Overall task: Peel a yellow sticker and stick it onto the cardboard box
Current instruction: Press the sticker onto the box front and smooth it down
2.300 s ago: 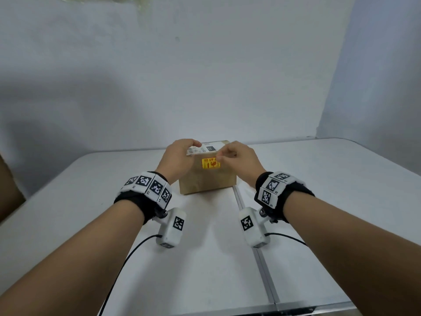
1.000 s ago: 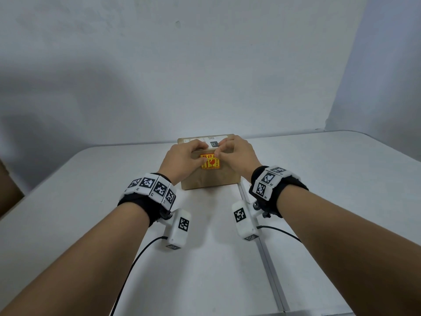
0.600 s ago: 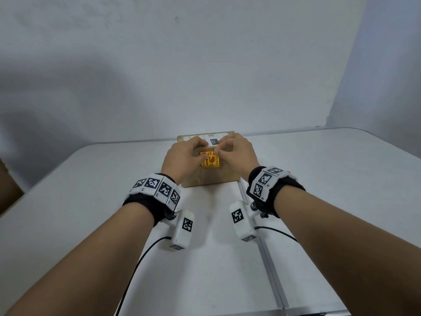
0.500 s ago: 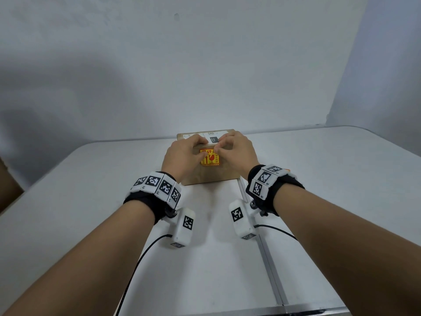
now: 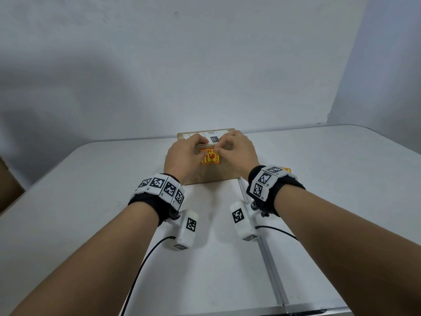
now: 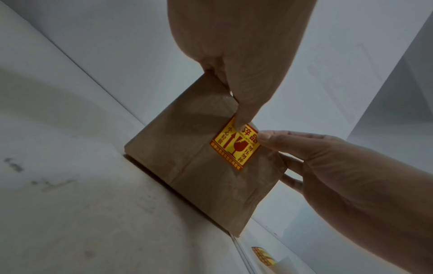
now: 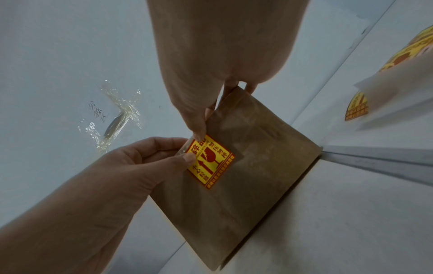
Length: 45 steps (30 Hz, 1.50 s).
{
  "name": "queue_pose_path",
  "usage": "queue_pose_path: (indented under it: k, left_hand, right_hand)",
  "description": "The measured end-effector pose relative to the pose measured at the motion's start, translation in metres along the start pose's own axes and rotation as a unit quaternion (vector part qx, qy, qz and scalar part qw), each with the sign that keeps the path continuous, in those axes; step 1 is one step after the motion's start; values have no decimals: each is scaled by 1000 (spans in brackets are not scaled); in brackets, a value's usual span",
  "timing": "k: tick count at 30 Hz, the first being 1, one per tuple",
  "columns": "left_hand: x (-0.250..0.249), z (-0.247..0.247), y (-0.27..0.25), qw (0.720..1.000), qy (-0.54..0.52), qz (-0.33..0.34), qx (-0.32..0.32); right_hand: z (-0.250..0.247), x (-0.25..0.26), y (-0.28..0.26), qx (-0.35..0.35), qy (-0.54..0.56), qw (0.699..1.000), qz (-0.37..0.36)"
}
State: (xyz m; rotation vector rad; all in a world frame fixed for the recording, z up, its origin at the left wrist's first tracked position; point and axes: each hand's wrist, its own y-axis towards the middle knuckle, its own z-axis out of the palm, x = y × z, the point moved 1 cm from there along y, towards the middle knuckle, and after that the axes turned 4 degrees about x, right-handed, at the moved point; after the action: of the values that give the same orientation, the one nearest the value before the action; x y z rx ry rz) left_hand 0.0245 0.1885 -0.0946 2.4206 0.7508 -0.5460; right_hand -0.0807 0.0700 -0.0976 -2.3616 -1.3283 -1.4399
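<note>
So the yellow sticker [image 5: 210,158] is sitting flat on the near side face of the cardboard box [image 5: 211,176], up near its top edge, and the box is standing on the white table [image 5: 91,201] right by the centre seam. Both hands are on the box. The left hand [image 5: 182,156] has its fingers curled over the top edge, and its thumb [image 7: 187,159] is pressing on the sticker's upper left corner, so it's clamped onto the box rather than loose. The right hand [image 5: 239,151] mirrors that, fingers hooked over the top on the other side and its thumb [image 6: 264,138] on the sticker's upper right edge. On top of the box there's a white shipping label [image 5: 213,139] peeking out between the two hands. Off to the right on the table there's a sheet of more yellow stickers [image 7: 365,103], partly hidden behind the right wrist in the head view. Plain grey wall [image 5: 205,65] behind everything.
</note>
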Motion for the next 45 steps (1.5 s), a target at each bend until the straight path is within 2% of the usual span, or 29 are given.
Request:
queue_pose_path:
  k: [8,12,18,25,35,39,45]
  left_hand:
    - [0,0,3,1000,20,-3,2]
    - [1,-3,1,1000,12,-14,12]
    - [-2,-4,1,1000,0,-11,14]
    - [-1,-6,0,1000,-8,-8,17]
    - [-5,-9,4,999,12,17,43]
    - [-14,-3,12,995,68,61,37]
    - [-7,-11,17,995,33,71,63]
  right_hand:
    - [-13,4,-7,23,25,999,-6]
    - [-18,7,-8,10,49,999,2]
    - [-7,4,5,82,-89,992,-19]
    - [-9,1,18,73,-185,980,-20]
    - [-26,-4,12,124,-76,989,-25]
    - [-24,-4,10,117,-66,991,-11]
    - [-23,-3,8,106,-57,993,-17]
